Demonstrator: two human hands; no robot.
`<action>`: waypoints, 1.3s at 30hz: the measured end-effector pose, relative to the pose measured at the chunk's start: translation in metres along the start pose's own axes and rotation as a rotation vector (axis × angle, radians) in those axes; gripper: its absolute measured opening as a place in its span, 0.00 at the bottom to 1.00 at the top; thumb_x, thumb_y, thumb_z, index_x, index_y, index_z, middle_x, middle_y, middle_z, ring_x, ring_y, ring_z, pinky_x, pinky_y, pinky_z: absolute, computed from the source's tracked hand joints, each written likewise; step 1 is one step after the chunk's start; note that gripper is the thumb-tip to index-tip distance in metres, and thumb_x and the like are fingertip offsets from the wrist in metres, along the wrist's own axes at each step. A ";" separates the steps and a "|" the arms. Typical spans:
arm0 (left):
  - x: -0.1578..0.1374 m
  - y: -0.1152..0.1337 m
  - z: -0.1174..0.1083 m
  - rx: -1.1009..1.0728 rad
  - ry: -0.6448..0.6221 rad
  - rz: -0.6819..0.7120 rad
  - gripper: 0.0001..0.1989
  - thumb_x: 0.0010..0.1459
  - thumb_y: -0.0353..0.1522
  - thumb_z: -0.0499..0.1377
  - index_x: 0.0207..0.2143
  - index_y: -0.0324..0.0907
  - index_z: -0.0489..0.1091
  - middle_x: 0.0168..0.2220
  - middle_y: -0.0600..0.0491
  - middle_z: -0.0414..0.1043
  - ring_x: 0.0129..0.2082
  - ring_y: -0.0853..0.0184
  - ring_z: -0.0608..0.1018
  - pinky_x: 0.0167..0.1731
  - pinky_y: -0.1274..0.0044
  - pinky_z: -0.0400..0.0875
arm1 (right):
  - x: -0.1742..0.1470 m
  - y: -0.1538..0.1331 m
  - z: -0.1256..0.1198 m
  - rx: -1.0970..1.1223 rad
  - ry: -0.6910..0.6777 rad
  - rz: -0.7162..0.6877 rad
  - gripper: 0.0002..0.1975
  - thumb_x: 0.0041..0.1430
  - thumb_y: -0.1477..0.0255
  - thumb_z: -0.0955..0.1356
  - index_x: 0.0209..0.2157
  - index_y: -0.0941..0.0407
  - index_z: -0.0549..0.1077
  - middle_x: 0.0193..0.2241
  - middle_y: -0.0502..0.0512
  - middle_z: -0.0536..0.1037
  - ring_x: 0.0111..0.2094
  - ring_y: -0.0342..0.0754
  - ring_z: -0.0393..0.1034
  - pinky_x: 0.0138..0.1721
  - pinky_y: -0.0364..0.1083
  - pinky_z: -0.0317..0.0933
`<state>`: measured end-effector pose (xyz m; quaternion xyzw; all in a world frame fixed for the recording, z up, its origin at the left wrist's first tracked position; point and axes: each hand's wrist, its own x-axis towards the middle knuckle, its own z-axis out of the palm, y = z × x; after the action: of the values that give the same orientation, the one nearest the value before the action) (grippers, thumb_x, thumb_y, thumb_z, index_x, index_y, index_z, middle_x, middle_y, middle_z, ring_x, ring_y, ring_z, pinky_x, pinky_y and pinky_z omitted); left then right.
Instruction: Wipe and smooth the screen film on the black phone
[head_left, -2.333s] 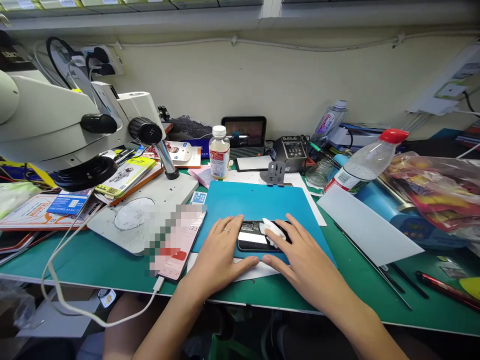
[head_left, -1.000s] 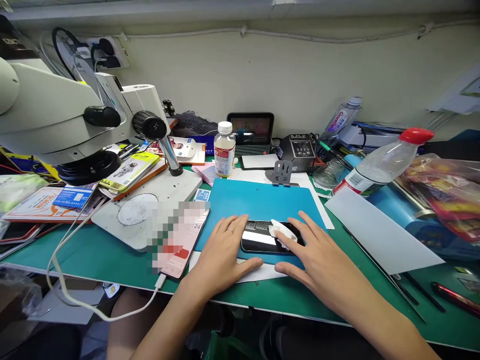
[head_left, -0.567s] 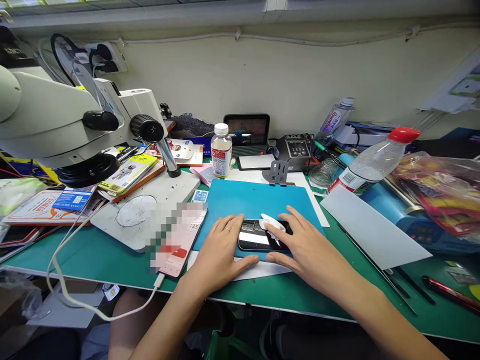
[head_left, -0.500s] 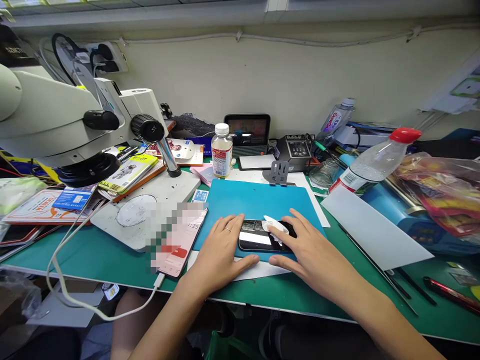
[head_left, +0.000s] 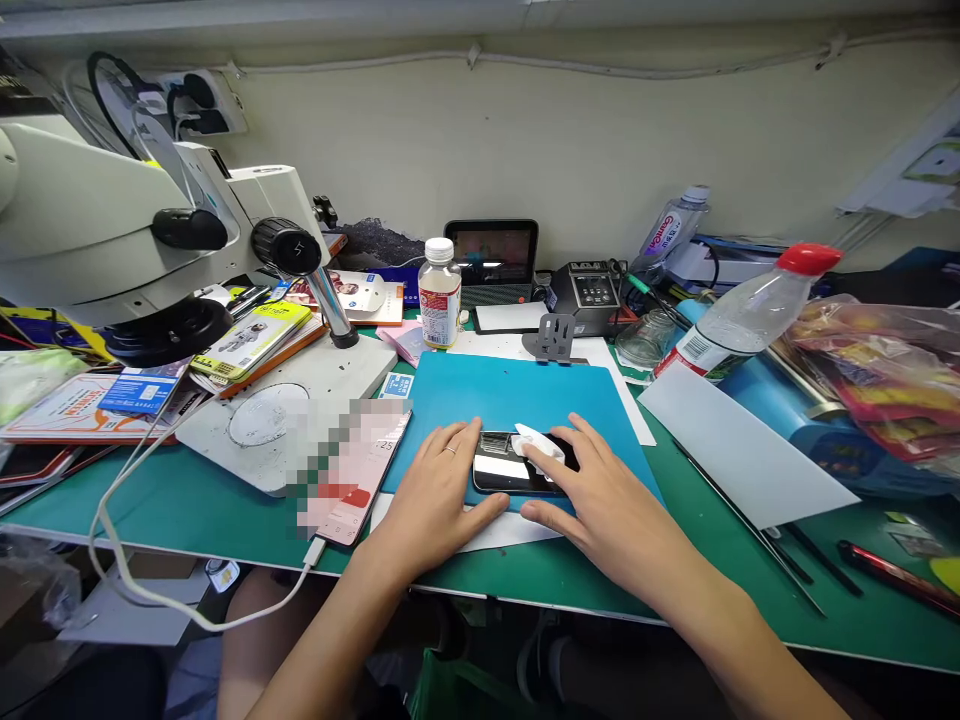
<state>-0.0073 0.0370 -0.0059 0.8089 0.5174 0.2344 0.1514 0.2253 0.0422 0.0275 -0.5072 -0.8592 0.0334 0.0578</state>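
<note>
A black phone lies flat on the blue mat, its glossy face reflecting light. My left hand holds its left end, fingers at the far corner and thumb along the near edge. Under the index finger of my right hand, a crumpled white tissue is pressed on the phone's face. The other right fingers spread past the phone's far edge, and the thumb is at its near side. My right hand hides the phone's right end.
Left of the mat lies a pinkish phone with a white cable plugged in. A microscope stands at the left. Behind the mat are a drink bottle and a metal stand. A red-capped bottle leans at right, near tweezers.
The tissue and my right hand have moved slightly left along the phone. My left hand stays at the phone's left end. The whole view has shifted a little.
</note>
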 end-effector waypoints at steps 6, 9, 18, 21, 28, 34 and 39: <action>0.000 -0.002 0.001 -0.016 -0.012 -0.001 0.38 0.64 0.43 0.58 0.69 0.38 0.49 0.66 0.39 0.60 0.66 0.50 0.61 0.64 0.58 0.59 | -0.007 -0.012 0.008 -0.035 0.098 -0.031 0.33 0.64 0.47 0.61 0.61 0.54 0.71 0.65 0.64 0.65 0.70 0.68 0.48 0.59 0.66 0.62; 0.001 -0.001 0.001 -0.020 -0.008 0.002 0.37 0.63 0.41 0.58 0.69 0.39 0.50 0.66 0.40 0.61 0.66 0.51 0.62 0.63 0.58 0.60 | -0.001 -0.022 0.014 -0.023 0.098 -0.084 0.35 0.66 0.48 0.60 0.64 0.56 0.66 0.66 0.61 0.64 0.70 0.66 0.48 0.61 0.68 0.59; 0.001 0.001 0.001 0.004 0.009 0.017 0.36 0.64 0.38 0.57 0.69 0.38 0.49 0.65 0.40 0.61 0.66 0.50 0.62 0.64 0.58 0.59 | -0.002 -0.030 0.032 -0.040 0.160 -0.143 0.34 0.67 0.52 0.61 0.66 0.60 0.62 0.68 0.58 0.60 0.70 0.65 0.48 0.64 0.70 0.52; 0.001 0.001 0.001 0.013 0.008 0.014 0.35 0.64 0.38 0.56 0.69 0.37 0.49 0.66 0.40 0.61 0.66 0.50 0.62 0.64 0.57 0.59 | -0.005 -0.030 0.031 -0.023 0.209 -0.157 0.32 0.68 0.55 0.61 0.66 0.59 0.62 0.68 0.57 0.60 0.70 0.63 0.48 0.65 0.67 0.53; 0.000 0.000 0.002 0.012 0.010 0.025 0.35 0.65 0.38 0.56 0.70 0.42 0.47 0.66 0.43 0.61 0.66 0.51 0.62 0.63 0.58 0.60 | -0.008 -0.032 0.028 0.059 0.359 -0.200 0.24 0.69 0.63 0.63 0.61 0.59 0.69 0.64 0.61 0.67 0.67 0.59 0.57 0.65 0.63 0.55; 0.000 0.002 0.001 0.038 -0.009 0.036 0.34 0.65 0.39 0.56 0.70 0.42 0.49 0.67 0.43 0.59 0.67 0.51 0.61 0.65 0.57 0.57 | -0.003 -0.033 0.027 0.040 0.186 -0.237 0.29 0.70 0.58 0.60 0.65 0.61 0.63 0.65 0.62 0.65 0.67 0.57 0.58 0.65 0.64 0.54; -0.005 0.004 0.000 0.060 -0.021 0.055 0.33 0.67 0.39 0.55 0.70 0.41 0.49 0.68 0.43 0.58 0.69 0.52 0.59 0.66 0.58 0.55 | -0.005 -0.035 0.025 -0.022 0.119 -0.261 0.36 0.70 0.53 0.56 0.67 0.65 0.58 0.68 0.64 0.57 0.70 0.58 0.50 0.67 0.67 0.48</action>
<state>-0.0058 0.0307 -0.0046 0.8295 0.5000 0.2146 0.1262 0.1937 0.0210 0.0068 -0.3928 -0.9133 -0.0140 0.1067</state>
